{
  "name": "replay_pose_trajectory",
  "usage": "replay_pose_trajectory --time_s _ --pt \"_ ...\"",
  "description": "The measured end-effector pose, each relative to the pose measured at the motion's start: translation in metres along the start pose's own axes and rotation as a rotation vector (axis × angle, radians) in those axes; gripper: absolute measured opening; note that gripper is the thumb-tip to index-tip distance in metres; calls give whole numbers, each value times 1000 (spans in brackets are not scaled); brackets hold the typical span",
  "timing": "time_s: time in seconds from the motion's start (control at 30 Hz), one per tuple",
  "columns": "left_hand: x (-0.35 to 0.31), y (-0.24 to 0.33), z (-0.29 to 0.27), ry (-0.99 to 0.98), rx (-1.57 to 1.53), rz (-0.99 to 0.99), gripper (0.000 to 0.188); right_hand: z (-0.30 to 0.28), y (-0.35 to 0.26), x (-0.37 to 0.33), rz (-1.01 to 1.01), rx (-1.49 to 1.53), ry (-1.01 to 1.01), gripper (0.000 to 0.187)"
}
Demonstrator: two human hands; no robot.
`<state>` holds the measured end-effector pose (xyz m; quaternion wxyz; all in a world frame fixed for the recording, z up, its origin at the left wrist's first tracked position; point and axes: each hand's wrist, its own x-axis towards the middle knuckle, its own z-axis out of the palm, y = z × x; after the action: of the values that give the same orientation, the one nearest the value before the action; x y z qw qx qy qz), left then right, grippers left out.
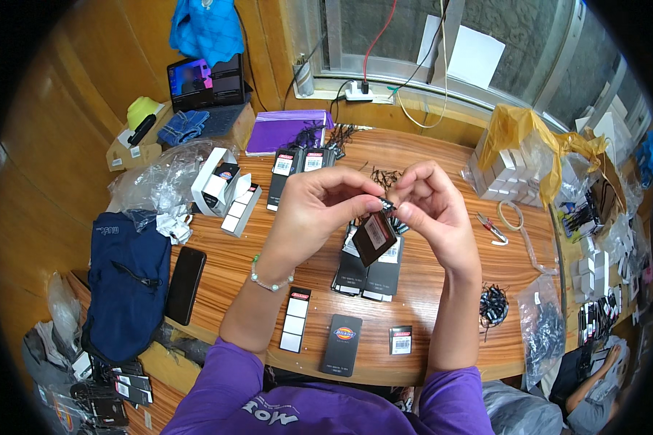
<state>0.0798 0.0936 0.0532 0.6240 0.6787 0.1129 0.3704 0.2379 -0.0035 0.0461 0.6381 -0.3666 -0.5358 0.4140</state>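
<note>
Over the middle of the table, my left hand (326, 199) and my right hand (437, 206) meet with fingertips pinched. Between them hangs a tilted dark hang tag (374, 241) with a pale label. Both hands grip at its top end, where a small black string piece shows; my fingers hide exactly how it is held. Below lie two stacks of black hang tags (384, 279), partly covered by the held tag. Closer to me are a strip tag with white panels (294, 320), a single black tag (342, 345) and a small label tag (400, 339).
More black tag stacks (282, 174) with strings stand behind my left hand. A black phone (186, 286) and navy bag (127, 283) are at left. On the right lie a coil of black strings (493, 304), small cutters (492, 228) and white boxes (504, 170). Someone's arm (592, 380) shows lower right.
</note>
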Motion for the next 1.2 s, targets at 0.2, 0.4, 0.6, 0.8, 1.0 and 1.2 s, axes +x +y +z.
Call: replay_pose_trajectory --time_s 0.2,0.4,0.6,0.8,1.0,1.2 --pt "1 -5 1 44 -47 39 12 1 12 5 -107 49 30 17" --pt "1 -12 9 89 -98 89 11 8 22 8 -125 152 73 16" --pt "1 -12 12 109 -43 111 10 6 25 9 -107 206 60 15" --pt "5 -12 6 129 52 117 9 9 27 12 -4 85 73 14" --pt "18 -24 -1 190 665 499 16 7 38 13 162 90 15 27" --pt "5 -20 17 -68 489 75 51 -3 41 17 10 342 284 28"
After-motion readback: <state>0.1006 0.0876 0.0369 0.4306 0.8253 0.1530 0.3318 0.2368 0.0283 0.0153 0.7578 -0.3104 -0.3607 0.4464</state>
